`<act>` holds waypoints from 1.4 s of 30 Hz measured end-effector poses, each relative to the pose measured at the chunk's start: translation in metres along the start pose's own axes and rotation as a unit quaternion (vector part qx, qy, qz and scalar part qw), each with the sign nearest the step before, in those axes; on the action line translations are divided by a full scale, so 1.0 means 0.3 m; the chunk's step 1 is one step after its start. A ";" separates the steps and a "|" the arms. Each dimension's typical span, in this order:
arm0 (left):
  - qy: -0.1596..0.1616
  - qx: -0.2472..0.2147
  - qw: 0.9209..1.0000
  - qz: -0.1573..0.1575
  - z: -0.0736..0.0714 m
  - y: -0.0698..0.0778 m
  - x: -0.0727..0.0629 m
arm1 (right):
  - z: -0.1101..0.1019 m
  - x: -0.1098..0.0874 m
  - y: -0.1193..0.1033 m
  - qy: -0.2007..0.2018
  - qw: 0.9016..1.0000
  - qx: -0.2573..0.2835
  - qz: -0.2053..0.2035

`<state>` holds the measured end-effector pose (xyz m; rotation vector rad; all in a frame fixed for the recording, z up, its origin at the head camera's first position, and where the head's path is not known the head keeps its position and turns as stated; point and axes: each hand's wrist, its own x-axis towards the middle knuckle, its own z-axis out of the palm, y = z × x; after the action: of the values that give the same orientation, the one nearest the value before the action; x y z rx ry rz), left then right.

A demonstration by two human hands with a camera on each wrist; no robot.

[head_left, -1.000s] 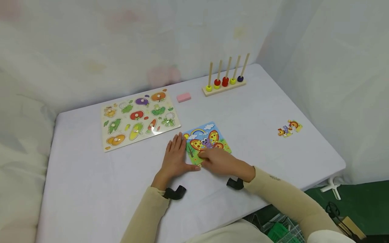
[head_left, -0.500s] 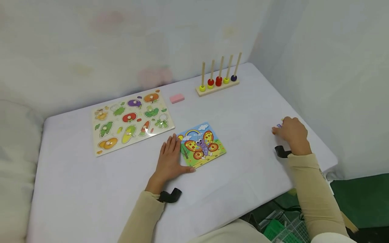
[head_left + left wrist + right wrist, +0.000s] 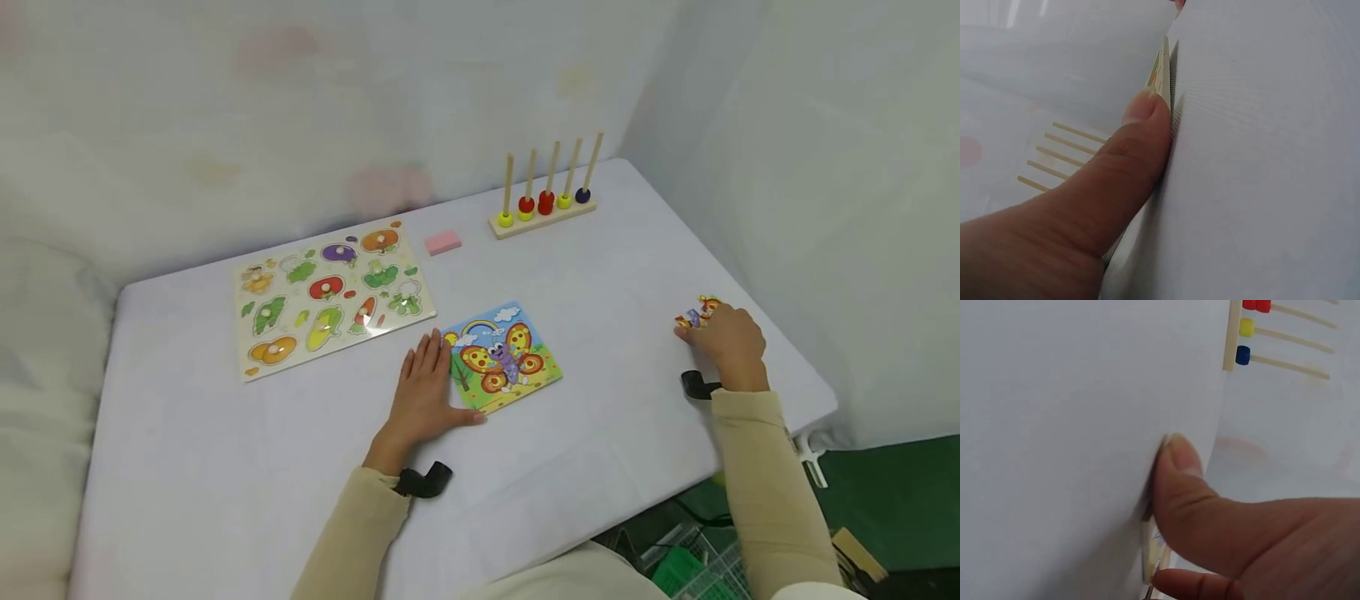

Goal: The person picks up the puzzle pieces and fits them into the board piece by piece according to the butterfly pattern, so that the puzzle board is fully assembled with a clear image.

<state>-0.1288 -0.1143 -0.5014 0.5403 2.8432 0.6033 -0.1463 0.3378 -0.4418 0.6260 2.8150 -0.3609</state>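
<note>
My left hand (image 3: 423,396) lies with its fingers straight along the left edge of a square butterfly jigsaw puzzle (image 3: 502,358). Its thumb stretches along the puzzle's lower edge, and in the left wrist view the thumb (image 3: 1129,156) presses close against the thin wooden side. On the right part of the table, my right hand (image 3: 731,337) curls over a small, colourful, uneven-edged group of jigsaw pieces (image 3: 693,318). Thumb and fingers lie around these pieces, partly hiding them. The right wrist view shows a piece's wooden edge (image 3: 1146,553) between the thumb and a fingertip.
A vegetable peg puzzle board (image 3: 337,300) lies at the left. Behind the jigsaw is a pink block (image 3: 442,242), and a wooden bead abacus (image 3: 543,215) stands near the back edge. White cloth (image 3: 262,467) covers the table; a fabric wall rises behind.
My right hand has left the butterfly jigsaw and moved right to the loose pieces, uncovering the picture. In the last half second it has shifted slightly, showing more pieces. The left hand keeps its place.
</note>
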 end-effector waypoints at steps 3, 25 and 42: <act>-0.002 -0.001 1.000 -0.001 0.001 0.004 0.001 | 0.009 -0.002 0.014 0.017 1.000 0.007 -0.013; 0.002 -0.002 1.000 -0.010 0.007 -0.011 -0.014 | 0.119 -0.156 -0.269 0.044 0.920 0.347 -0.176; 0.006 0.000 1.000 0.000 0.005 -0.001 0.007 | 0.354 -0.340 -0.567 0.016 0.935 0.272 -0.229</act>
<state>-0.1306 -0.1133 -0.5031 0.5380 2.8540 0.6092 -0.1129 0.1189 -0.4815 0.0433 2.8642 -1.2519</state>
